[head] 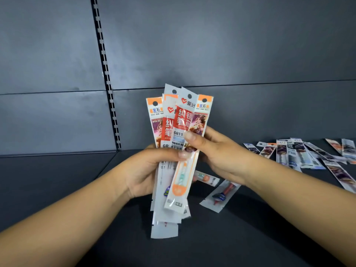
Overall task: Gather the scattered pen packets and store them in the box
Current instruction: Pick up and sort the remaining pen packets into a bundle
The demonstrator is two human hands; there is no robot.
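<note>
Pen packets (179, 132) fan upright, pinched by both your hands, left (152, 170) and right (217, 153); more lie scattered (300, 153) on the shelf (250, 237).

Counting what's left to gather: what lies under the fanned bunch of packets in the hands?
Two clear pen packets lie on the dark shelf below the right hand; the fan and hands may hide more.

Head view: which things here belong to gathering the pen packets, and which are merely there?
Part of the job:
- fanned bunch of packets, gripped by the left hand and right hand
- scattered packets on the right
- two loose packets under the hands

Just there:
- dark shelf surface
- slotted upright strip

No box is visible.
</note>
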